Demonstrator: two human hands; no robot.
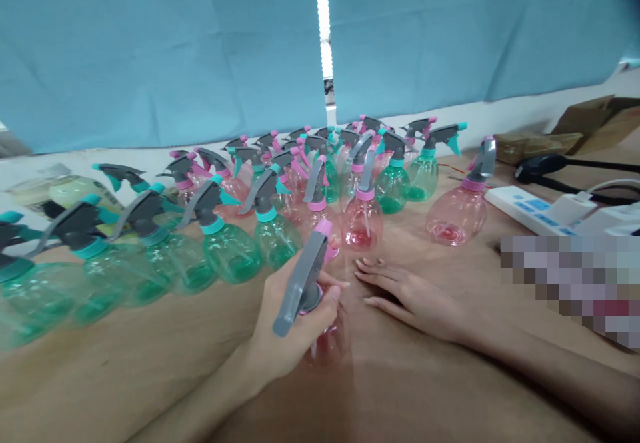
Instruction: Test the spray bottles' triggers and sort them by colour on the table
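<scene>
My left hand (290, 326) is wrapped around the neck of a pink spray bottle (330, 346), just under its grey trigger head. The bottle's pink nozzle points away from me, and my fingers cover part of its body. To the right, my right hand (407, 290) lies low over the table with fingers stretched out and nothing in it. Just beyond my hands stands another pink spray bottle (361, 226) with a grey head. A row of green spray bottles (233, 253) with turquoise collars runs off to the left.
More pink and green bottles crowd toward the blue curtain (150, 56). A lone pink bottle (455, 216) leans at right, near a white power strip (525, 208) with plugs. Brown cardboard (590, 126) and a black cabled object (540, 166) lie behind; a blurred patch covers the right edge.
</scene>
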